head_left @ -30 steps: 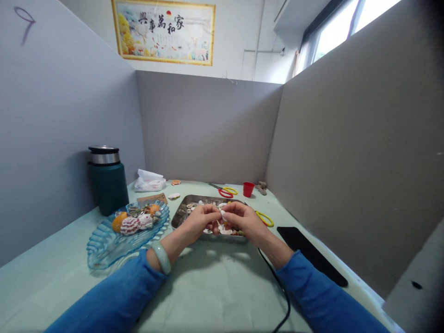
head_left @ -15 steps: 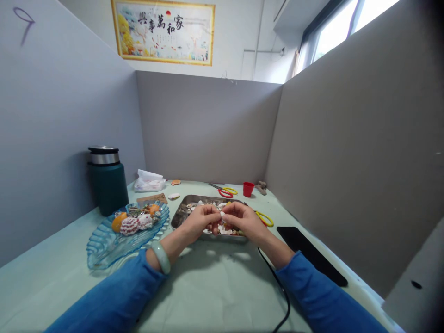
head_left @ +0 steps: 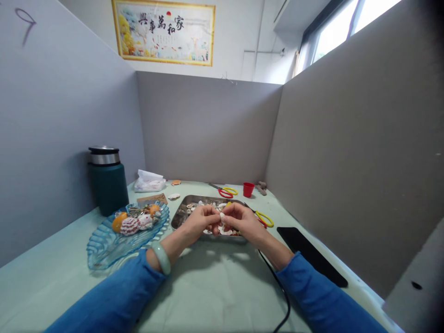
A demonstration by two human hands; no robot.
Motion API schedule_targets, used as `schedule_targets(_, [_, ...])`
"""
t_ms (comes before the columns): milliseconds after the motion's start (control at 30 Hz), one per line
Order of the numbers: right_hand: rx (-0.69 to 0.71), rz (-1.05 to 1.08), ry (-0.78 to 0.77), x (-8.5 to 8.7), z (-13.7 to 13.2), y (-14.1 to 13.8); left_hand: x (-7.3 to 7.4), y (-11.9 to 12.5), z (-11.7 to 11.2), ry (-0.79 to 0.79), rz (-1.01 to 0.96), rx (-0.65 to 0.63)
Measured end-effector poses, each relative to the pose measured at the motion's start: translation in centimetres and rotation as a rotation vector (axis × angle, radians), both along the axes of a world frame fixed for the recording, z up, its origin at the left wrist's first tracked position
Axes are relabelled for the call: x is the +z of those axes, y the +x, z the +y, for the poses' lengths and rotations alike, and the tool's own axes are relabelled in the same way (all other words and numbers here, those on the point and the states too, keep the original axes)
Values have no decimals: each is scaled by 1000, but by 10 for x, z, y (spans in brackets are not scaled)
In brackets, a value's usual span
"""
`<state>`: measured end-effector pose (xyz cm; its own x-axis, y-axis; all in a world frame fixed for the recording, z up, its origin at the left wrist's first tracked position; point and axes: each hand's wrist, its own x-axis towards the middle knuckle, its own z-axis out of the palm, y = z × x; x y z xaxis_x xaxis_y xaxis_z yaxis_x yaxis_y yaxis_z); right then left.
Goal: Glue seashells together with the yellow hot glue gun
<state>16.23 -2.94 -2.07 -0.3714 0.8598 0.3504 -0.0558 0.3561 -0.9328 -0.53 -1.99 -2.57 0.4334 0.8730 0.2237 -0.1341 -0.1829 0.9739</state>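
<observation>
One pen mark like a 9 (head_left: pixel 25 25), high, far left of left hand (head_left: pixel 198 222). Green flask (head_left: pixel 108 189), then blue dish (head_left: pixel 100 252), nearer left hand. Poster (head_left: pixel 163 34) high beyond left hand: 興事萬和家. Small white piece (head_left: pixel 222 215), above metal tray (head_left: pixel 180 215), pinched between fingertips of left hand and right hand (head_left: pixel 245 222). Yellow-handled scissors (head_left: pixel 266 216) just right of right hand.

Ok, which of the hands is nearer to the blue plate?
Left. The left hand is to the right of the blue plate; the right hand is farther right, beyond the left one.
</observation>
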Motion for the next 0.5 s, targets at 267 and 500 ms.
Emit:
schedule_targets(267, [-38, -26, -32, 3, -3, 0, 1, 1, 0, -37, -2, -16])
schedule_targets(500, [-36, -41, 78, 4, -1, 5, 6, -2, 3, -150, -162, -11])
